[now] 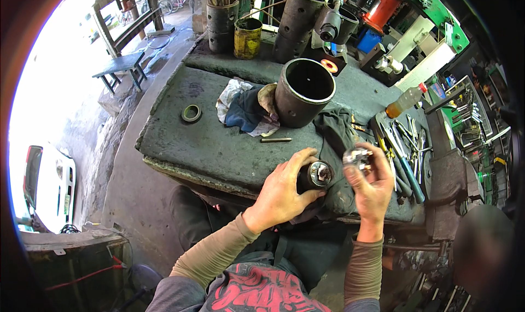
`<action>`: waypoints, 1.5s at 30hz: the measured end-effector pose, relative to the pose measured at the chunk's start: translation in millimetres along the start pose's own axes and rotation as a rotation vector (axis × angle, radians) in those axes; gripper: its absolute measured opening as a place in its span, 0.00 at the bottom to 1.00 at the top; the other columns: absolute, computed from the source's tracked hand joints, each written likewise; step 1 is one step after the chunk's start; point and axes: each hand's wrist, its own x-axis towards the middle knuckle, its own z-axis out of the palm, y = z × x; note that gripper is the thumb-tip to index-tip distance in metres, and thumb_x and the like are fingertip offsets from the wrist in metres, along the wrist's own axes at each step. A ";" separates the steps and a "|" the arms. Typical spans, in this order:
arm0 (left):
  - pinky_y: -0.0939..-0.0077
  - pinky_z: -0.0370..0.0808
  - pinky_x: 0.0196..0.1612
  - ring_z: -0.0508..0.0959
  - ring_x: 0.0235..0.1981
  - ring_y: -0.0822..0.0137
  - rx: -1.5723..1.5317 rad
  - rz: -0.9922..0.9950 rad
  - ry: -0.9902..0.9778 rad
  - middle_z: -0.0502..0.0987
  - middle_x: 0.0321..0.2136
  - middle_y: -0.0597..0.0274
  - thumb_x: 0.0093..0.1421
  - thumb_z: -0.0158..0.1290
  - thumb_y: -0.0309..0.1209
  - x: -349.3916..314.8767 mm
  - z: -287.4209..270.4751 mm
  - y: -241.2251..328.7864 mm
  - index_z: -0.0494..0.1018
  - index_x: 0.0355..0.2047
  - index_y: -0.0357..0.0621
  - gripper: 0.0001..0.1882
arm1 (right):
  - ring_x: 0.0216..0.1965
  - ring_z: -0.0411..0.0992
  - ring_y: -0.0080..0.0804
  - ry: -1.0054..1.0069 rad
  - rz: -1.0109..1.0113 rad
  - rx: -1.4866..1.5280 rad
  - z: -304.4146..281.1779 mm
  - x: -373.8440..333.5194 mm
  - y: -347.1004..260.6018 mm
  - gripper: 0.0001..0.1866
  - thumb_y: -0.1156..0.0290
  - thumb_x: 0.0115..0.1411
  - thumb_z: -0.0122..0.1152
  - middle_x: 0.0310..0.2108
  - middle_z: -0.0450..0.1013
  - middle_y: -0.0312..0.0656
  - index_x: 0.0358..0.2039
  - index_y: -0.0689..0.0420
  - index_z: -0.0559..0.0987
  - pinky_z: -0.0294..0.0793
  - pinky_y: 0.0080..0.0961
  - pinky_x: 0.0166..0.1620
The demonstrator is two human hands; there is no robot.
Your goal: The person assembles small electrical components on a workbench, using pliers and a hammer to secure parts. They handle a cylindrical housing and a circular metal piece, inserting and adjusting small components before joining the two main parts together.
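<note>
My left hand point(279, 191) is wrapped round a short black cylinder point(320, 174); its bright metal end with an uneven centre faces up. To its right, my right hand point(374, 189) grips a small round part point(356, 158) with shiny metal bits on it, slightly blurred, between thumb and fingers. The two parts are apart, both above the near edge of the dark workbench point(180, 142). A dark cloth point(336, 129) lies bunched behind and beneath my hands. On the bench beyond my left hand is a thin metal pin point(276, 140).
A large open metal tube point(305, 96) stands beside crumpled rags point(246, 107). A metal ring point(191, 113) lies at left. Pliers and other hand tools point(407, 153) fill the right side, near a bottle of amber liquid point(404, 101). Tall cans and a yellow tin point(248, 38) line the back.
</note>
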 end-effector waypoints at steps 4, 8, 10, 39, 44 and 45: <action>0.61 0.76 0.68 0.80 0.65 0.56 -0.096 0.008 -0.120 0.81 0.62 0.47 0.52 0.79 0.30 9.7 -14.6 -1.3 0.67 0.72 0.36 0.49 | 0.46 0.79 0.21 0.101 0.115 0.085 -23.0 3.1 3.4 0.28 0.79 0.62 0.81 0.47 0.81 0.36 0.60 0.64 0.79 0.82 0.18 0.50; 0.61 0.75 0.69 0.80 0.65 0.56 -0.037 0.081 -0.200 0.81 0.62 0.48 0.51 0.80 0.32 24.5 -22.2 4.5 0.69 0.71 0.36 0.49 | 0.47 0.79 0.21 0.068 0.197 0.137 -29.0 -2.0 10.6 0.29 0.81 0.60 0.81 0.47 0.81 0.36 0.61 0.65 0.79 0.82 0.19 0.51; 0.61 0.75 0.69 0.81 0.65 0.56 0.006 0.117 -0.239 0.81 0.61 0.48 0.51 0.80 0.32 28.2 -21.1 4.1 0.70 0.70 0.36 0.48 | 0.48 0.79 0.22 0.064 0.209 0.175 -25.1 -3.7 13.4 0.30 0.81 0.60 0.81 0.47 0.81 0.36 0.61 0.65 0.80 0.81 0.20 0.52; 0.61 0.80 0.62 0.84 0.57 0.54 0.106 0.156 -0.207 0.84 0.54 0.48 0.60 0.67 0.25 37.6 -27.2 22.8 0.81 0.54 0.35 0.22 | 0.52 0.79 0.24 0.122 0.159 0.123 -18.8 -24.3 41.7 0.33 0.82 0.57 0.81 0.51 0.81 0.39 0.63 0.67 0.78 0.79 0.24 0.58; 0.61 0.80 0.63 0.84 0.58 0.52 0.036 0.029 -0.237 0.82 0.56 0.46 0.59 0.69 0.27 33.6 -28.5 28.8 0.79 0.57 0.35 0.25 | 0.53 0.80 0.26 0.142 0.245 0.222 -13.2 -32.6 60.0 0.34 0.82 0.57 0.82 0.51 0.80 0.39 0.63 0.65 0.77 0.81 0.26 0.58; 0.59 0.79 0.64 0.83 0.59 0.49 0.045 0.034 -0.243 0.82 0.56 0.45 0.59 0.69 0.27 35.8 -26.8 27.2 0.79 0.57 0.36 0.26 | 0.54 0.80 0.27 0.143 0.215 0.149 -17.2 -31.2 59.9 0.33 0.82 0.57 0.82 0.52 0.80 0.39 0.63 0.65 0.77 0.81 0.26 0.59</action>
